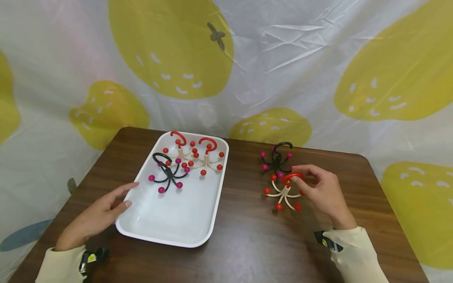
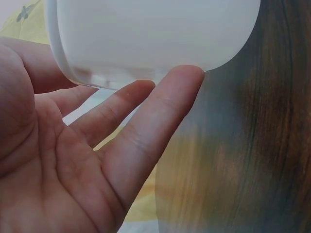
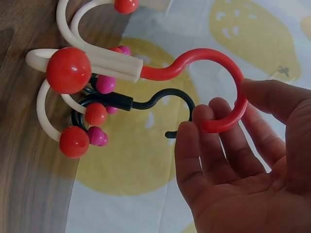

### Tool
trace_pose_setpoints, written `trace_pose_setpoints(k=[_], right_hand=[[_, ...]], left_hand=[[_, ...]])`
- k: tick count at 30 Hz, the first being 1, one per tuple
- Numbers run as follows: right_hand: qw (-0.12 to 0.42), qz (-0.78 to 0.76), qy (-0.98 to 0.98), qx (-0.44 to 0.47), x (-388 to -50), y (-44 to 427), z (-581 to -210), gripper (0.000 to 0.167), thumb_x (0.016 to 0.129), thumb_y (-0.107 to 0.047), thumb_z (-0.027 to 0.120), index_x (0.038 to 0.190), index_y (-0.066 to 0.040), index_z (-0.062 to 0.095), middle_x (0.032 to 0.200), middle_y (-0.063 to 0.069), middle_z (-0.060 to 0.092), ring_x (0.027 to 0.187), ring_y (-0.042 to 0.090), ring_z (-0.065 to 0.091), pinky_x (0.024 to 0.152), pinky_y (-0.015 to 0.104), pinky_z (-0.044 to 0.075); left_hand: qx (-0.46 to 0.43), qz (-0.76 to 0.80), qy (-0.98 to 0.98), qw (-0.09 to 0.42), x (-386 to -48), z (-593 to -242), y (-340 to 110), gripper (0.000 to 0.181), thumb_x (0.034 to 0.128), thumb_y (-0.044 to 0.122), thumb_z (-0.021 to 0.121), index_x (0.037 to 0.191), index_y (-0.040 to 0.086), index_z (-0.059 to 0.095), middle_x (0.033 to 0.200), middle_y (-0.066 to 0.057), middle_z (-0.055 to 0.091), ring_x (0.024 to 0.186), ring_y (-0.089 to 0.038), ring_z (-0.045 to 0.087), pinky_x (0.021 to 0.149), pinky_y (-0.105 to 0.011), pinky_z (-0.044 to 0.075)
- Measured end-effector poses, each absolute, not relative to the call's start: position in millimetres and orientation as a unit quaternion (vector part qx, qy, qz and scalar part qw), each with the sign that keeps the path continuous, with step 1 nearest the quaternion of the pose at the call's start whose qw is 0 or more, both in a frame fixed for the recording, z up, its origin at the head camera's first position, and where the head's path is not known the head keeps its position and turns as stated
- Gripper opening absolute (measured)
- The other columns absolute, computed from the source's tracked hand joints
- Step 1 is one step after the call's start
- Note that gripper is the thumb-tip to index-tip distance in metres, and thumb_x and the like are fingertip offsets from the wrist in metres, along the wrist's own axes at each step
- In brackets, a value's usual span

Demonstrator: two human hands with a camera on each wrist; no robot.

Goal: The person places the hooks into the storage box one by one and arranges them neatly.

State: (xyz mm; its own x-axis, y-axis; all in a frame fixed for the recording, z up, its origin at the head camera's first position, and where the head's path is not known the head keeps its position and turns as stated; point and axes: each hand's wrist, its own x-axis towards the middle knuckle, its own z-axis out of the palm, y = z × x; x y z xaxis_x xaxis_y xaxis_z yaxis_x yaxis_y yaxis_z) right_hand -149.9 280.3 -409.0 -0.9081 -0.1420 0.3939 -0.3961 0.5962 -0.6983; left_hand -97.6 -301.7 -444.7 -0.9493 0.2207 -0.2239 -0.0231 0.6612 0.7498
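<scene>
On the right of the table, my right hand pinches the red hook end of a cream claw hanger between thumb and fingers. This hanger stands on curved arms tipped with red balls. Just behind it is a black claw hanger with magenta balls, also visible in the right wrist view. My left hand touches the left rim of a white tray, its fingers fairly straight. Inside the tray sit a black claw hanger and two cream ones with red hooks, one at the back right.
The brown wooden table has rounded back corners. Behind it hangs a pale cloth printed with yellow fruit, close to the back edge. The tray fills the left part of the table, and a stretch of wood separates it from the hangers at right.
</scene>
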Motion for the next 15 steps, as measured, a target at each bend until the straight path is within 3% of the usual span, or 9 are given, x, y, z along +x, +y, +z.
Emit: trace_pose_setpoints(k=[15], right_hand=[[0.14, 0.412, -0.888, 0.149, -153.0, 281.5, -411.1, 0.022, 0.094, -0.009, 0.081, 0.115, -0.012, 0.081, 0.102, 0.009, 0.082, 0.071, -0.005, 0.07, 0.059, 0.016, 0.054]], left_hand=[[0.047, 0.413, 0.895, 0.161, -96.8, -442.8, -302.1, 0.062, 0.11, 0.025, 0.058, 0.166, 0.016, 0.033, 0.161, -0.032, 0.038, 0.106, -0.029, 0.065, 0.081, -0.038, 0.061]])
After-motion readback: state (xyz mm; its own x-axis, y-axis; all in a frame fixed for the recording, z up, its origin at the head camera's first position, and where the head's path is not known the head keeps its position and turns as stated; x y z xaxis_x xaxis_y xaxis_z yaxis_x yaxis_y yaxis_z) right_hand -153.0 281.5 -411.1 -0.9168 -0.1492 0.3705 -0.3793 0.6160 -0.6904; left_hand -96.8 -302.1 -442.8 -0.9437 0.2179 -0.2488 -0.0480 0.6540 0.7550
